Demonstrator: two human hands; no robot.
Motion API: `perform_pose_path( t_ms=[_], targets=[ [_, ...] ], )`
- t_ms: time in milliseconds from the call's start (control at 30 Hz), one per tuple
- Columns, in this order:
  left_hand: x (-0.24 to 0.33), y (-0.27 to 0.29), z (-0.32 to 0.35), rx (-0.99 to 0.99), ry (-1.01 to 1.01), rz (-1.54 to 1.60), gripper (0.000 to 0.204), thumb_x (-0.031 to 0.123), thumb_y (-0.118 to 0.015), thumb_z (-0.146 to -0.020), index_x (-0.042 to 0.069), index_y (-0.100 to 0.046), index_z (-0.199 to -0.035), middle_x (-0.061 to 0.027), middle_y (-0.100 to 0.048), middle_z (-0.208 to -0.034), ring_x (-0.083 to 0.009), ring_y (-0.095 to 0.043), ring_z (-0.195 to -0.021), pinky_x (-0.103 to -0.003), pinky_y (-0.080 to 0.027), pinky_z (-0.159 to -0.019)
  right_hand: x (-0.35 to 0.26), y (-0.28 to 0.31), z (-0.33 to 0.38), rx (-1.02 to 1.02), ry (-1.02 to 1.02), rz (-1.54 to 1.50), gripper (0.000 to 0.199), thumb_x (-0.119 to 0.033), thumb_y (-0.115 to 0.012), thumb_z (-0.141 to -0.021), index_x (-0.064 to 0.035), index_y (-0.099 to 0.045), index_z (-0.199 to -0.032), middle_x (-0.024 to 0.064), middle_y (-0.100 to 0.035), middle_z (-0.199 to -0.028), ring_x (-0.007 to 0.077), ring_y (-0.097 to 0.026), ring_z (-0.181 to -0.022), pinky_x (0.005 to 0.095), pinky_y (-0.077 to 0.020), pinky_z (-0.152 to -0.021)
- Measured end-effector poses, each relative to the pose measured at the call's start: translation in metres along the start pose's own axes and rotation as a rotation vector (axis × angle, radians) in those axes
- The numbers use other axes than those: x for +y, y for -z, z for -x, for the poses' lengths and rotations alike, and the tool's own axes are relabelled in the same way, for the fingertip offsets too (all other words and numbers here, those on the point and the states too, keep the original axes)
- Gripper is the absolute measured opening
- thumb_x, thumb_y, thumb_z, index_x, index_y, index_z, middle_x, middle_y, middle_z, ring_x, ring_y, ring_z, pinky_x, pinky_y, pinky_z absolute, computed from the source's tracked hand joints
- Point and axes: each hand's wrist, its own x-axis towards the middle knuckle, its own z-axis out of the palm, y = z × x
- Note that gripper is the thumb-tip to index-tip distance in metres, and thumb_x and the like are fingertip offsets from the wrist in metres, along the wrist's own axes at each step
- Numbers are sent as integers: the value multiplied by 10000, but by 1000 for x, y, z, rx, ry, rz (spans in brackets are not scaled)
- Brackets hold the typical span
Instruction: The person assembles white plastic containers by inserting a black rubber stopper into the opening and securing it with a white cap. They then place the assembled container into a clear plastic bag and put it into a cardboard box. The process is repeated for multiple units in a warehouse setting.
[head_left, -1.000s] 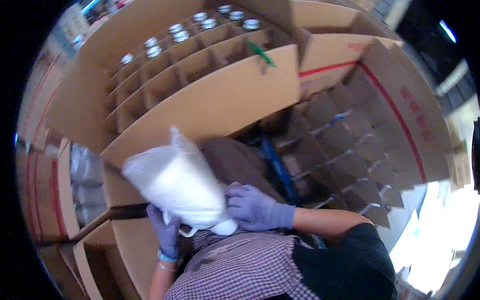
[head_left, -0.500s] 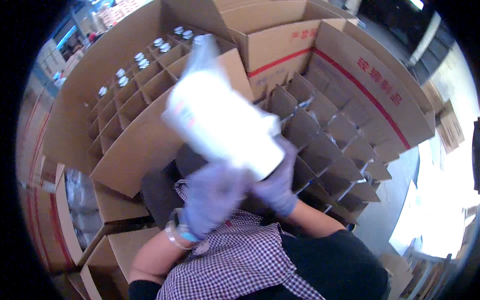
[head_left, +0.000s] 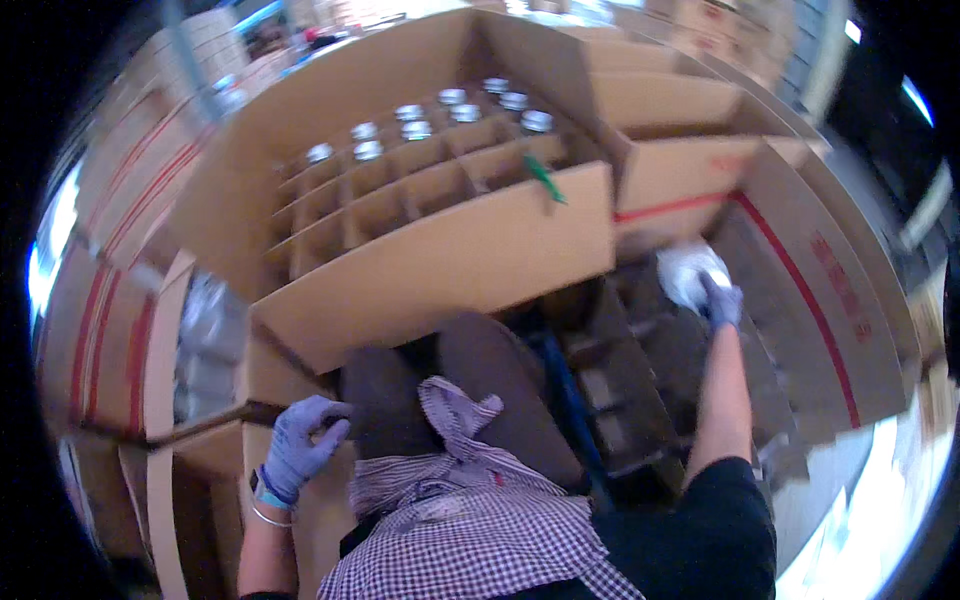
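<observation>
My right hand [head_left: 722,302], in a lavender glove, reaches into the divided carton [head_left: 800,310] on the right. It is closed on a white plastic-wrapped bottle [head_left: 690,275] among the cardboard dividers [head_left: 625,400]; the bottle's lower part is hidden. My left hand [head_left: 303,445], gloved too, hovers beside my left thigh above a carton flap. Its fingers are loosely bent, with a gap to the thumb and nothing visible between them. In front of me a large carton [head_left: 440,270] holds several bottles with silvery caps [head_left: 416,130] in its far cells.
A green strip [head_left: 545,178] hangs over the near wall of the front carton. At the left stands a carton with clear plastic-wrapped items [head_left: 208,345], and nearer me an open carton [head_left: 205,500]. Red-striped cartons [head_left: 110,340] are stacked far left.
Both hands were at the white wrapped bottle over my lap. The right hand has carried it into the right carton; the left has let go and moved left. The view has shifted.
</observation>
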Motion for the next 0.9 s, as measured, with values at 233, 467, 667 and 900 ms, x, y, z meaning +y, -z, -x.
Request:
perform_pose_path(
  t_ms=[233,467,667,900],
  targets=[
    [-39,64,135,431,474,-189,254,223,-705,-868,30,-691,-1033,-143,-685,-951,-288,-669,-888,-378,-532,-802,-68,-6,2,202,130,-96,584,-472,-681,-912,74,-658,-1116,224,-691,-1101,307,-650,-948,444,-540,-854],
    [-19,3,274,341,1069,-351,753,512,-767,-772,70,-542,-1338,-206,-604,-1237,-387,-590,-1138,-472,-479,-974,-304,-59,376,-399,1018,-749,454,-200,-726,-845,-10,-558,-1221,141,-596,-1141,275,-567,-1088,408,-461,-969],
    [48,-35,291,731,818,-495,482,370,-738,-824,79,-641,-1195,-179,-647,-1138,-372,-630,-1039,-434,-518,-887,-372,-47,653,-1289,2007,-807,848,-299,-844,-682,-104,-492,-1429,193,-528,-1372,385,-496,-1293,549,-292,-1154],
    [79,-145,360,886,1080,529,229,233,-664,-919,83,-721,-1082,-77,-722,-994,-283,-685,-935,-378,-533,-869,-353,-66,758,-1454,2158,-554,572,-368,-855,-602,-141,-655,-1087,102,-617,-1066,325,-550,-1151,589,-238,-1162]
  ],
)
